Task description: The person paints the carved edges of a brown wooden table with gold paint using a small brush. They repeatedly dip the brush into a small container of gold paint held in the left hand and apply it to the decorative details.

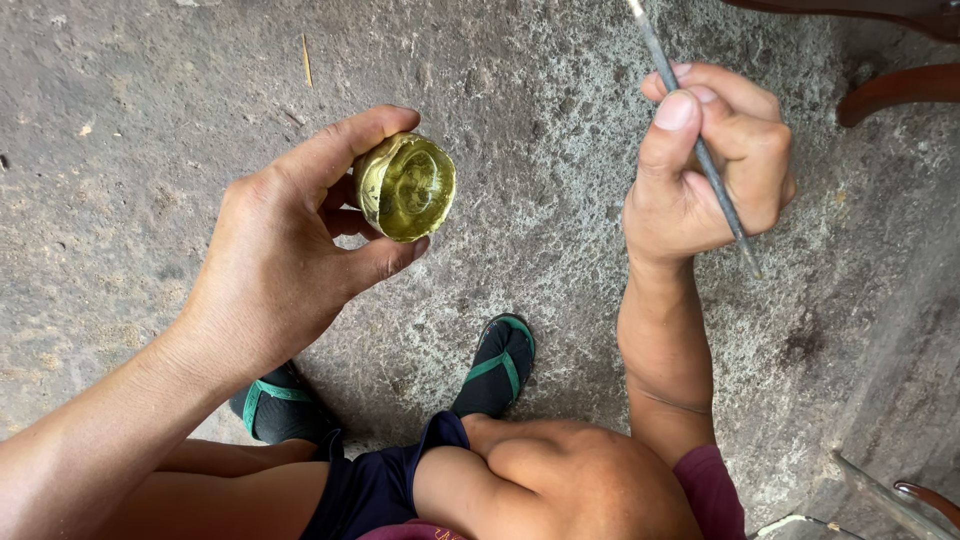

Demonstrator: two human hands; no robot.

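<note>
My left hand [285, 245] grips a small round brass-coloured bowl-like piece [406, 187] between thumb and fingers, its hollow face turned up toward me. My right hand [705, 170] is closed around a thin grey metal rod [700, 150], held upright and slanted, its lower tip sticking out below the fist. The two hands are apart, with rough concrete floor [540, 120] between them. The rod does not touch the brass piece.
My knees and dark shorts [380, 480] fill the bottom, with both feet in black-and-green sandals [497, 367] on the floor. Curved brown wooden pieces [895, 90] lie at top right. A glass or metal edge [880, 495] shows at bottom right.
</note>
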